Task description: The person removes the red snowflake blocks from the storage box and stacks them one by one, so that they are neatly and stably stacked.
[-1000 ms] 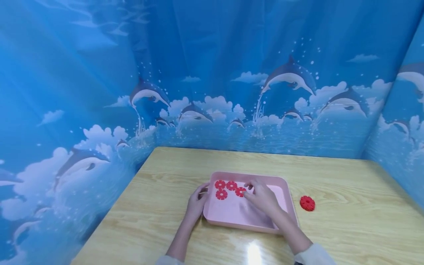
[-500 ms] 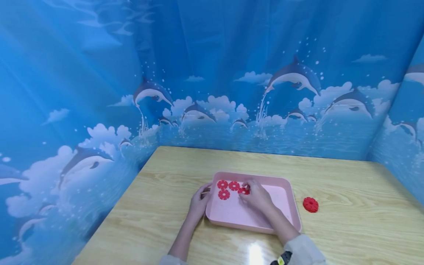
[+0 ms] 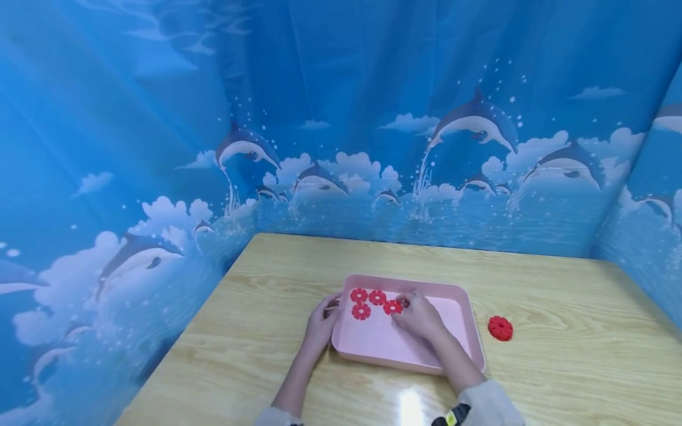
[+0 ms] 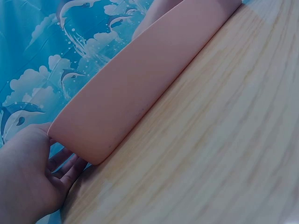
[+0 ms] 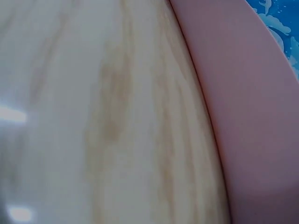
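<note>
A shallow pink tray (image 3: 373,349) sits on the wooden table, its long outer wall (image 4: 126,88) filling much of the left wrist view. My left hand (image 3: 321,322) holds the tray's left end, thumb at the rim and fingers against the outer wall. Several red notched discs lie flat inside: a back-left disc (image 3: 359,295), one below it (image 3: 361,311), one beside it (image 3: 377,297), and a rightmost disc (image 3: 393,307). My right hand (image 3: 421,319) is bent over the tray, fingertips at the rightmost disc's right edge. Its fingertips are partly hidden.
On the table (image 3: 559,355), right of the tray, lies a small pile of red discs (image 3: 500,328). A blue dolphin-print curtain (image 3: 341,118) hangs behind the table. The right wrist view shows only tabletop, tray wall (image 5: 252,116) and some curtain.
My right hand pinched the rightmost disc half a second ago; its fingers have since drawn back to the disc's right edge, leaving it flat. My left hand stays at the tray's end.
</note>
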The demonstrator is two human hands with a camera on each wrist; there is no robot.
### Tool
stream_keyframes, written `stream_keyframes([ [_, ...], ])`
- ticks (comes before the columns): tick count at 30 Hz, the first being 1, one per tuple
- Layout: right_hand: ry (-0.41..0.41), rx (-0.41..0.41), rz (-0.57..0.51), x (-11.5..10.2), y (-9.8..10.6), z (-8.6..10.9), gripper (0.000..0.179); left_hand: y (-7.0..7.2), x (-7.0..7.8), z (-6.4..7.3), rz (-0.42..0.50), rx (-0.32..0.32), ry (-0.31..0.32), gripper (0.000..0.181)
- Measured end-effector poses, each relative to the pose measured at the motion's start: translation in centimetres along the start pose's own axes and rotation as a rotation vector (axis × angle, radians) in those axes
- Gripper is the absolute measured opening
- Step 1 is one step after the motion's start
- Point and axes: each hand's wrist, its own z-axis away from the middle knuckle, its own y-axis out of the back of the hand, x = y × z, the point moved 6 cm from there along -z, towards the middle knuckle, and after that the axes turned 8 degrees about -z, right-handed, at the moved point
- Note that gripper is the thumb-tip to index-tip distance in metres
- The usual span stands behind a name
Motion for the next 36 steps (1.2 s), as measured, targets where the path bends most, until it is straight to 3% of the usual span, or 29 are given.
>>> stream_keyframes([
  [11,-0.037,-0.006,-0.067,0.3,0.0,0.0,0.035,0.1,0.1,0.0,-0.018,0.003,-0.014,0.034],
  [25,-0.010,0.038,-0.020,0.0,0.0,-0.1,0.030,0.4,0.0,-0.1,-0.026,0.006,-0.017,0.034],
  [36,0.008,0.060,-0.009,-0.8,1.8,0.8,0.038,0.1,0.1,0.1,-0.013,0.010,-0.002,0.033],
])
